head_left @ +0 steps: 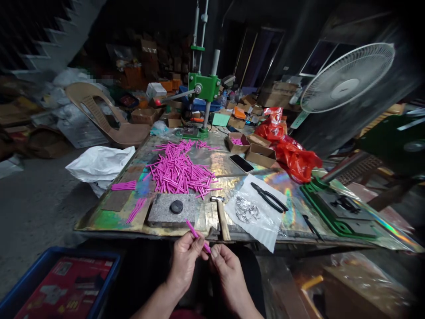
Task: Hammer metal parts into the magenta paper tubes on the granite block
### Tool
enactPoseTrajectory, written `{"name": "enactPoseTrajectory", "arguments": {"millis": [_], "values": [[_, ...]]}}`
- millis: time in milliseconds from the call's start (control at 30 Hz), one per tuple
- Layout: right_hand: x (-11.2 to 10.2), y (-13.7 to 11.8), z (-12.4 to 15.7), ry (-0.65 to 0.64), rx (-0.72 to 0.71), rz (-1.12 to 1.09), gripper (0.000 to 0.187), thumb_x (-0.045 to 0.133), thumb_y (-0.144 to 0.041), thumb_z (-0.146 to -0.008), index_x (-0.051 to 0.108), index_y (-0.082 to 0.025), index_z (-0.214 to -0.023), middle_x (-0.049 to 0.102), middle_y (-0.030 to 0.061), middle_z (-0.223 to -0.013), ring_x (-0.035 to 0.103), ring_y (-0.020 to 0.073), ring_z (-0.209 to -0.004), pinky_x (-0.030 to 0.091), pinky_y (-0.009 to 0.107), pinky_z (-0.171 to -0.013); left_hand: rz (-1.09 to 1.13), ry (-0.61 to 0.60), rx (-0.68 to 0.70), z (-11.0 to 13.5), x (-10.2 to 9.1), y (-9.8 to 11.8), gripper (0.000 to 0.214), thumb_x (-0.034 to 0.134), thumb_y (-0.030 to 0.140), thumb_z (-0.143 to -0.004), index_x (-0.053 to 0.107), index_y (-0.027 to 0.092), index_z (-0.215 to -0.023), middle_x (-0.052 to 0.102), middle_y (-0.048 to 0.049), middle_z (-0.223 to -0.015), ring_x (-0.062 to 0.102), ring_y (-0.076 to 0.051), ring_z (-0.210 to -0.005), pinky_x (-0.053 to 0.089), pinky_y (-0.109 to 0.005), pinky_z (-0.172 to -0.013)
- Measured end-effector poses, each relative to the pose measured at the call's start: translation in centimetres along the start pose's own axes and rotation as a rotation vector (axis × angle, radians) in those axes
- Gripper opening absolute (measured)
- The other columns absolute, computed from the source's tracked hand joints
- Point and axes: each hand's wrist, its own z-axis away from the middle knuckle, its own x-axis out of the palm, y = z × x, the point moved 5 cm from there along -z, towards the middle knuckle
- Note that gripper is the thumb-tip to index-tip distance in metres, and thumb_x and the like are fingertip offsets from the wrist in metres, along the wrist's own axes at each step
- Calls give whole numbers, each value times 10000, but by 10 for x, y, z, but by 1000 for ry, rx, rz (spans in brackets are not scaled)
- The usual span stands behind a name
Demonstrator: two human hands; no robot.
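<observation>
Both my hands are low in front of the table edge, pinched together on one pink stick [195, 232]. My left hand [184, 261] grips the stick's middle, so its upper end points up and left. My right hand [227, 270] pinches the lower end. Just beyond them lie a grey stone block [166, 212] with a dark round piece [176, 206] on it and a wooden-handled hammer [222, 217]. A big heap of pink sticks [179, 170] covers the table's middle, with small bundles [124, 185] at the left.
Black pliers [269, 197] and a bag of metal bits [247, 210] lie on white plastic at right. Behind are a phone [241, 163], cardboard boxes [260, 153], a green press [203, 88], red bags [292, 155] and a fan [347, 77]. A blue crate [20, 283] sits lower left.
</observation>
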Motion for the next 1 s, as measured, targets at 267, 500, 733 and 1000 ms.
{"name": "enactPoseTrajectory", "arguments": {"millis": [267, 500, 733, 1000], "values": [[3, 5, -5, -42, 14, -63, 344, 559, -476, -737, 430, -186, -602, 381, -55, -524, 282, 100, -498, 227, 231, -486, -7, 44, 17, -3, -4, 1, 292, 681, 404, -636, 585, 130, -672, 581, 16, -549, 394, -37, -401, 298, -161, -394], [3, 17, -20, -37, -6, -63, 413, 621, -545, -643, 417, -192, -579, 357, -61, -515, 258, 94, -490, 219, 221, -467, 12, 84, 14, -6, -9, 3, 313, 700, 421, -608, 598, 127, -650, 593, 0, -552, 489, -70, -453, 382, -163, -401], [8, 24, -34, -56, -36, -77, 407, 630, -548, -633, 447, -188, -577, 359, -60, -518, 257, 90, -473, 228, 212, -450, 89, 132, -39, -9, -13, 9, 377, 738, 447, -536, 574, 131, -661, 562, 19, -505, 523, -89, -458, 380, -151, -361], [24, 8, -32, -112, -43, -20, 364, 621, -498, -673, 478, -179, -571, 349, -60, -522, 261, 96, -496, 274, 213, -479, 160, 178, -18, -11, -23, 21, 405, 738, 463, -530, 542, 134, -662, 548, 28, -503, 471, -56, -423, 279, -124, -336]]}}
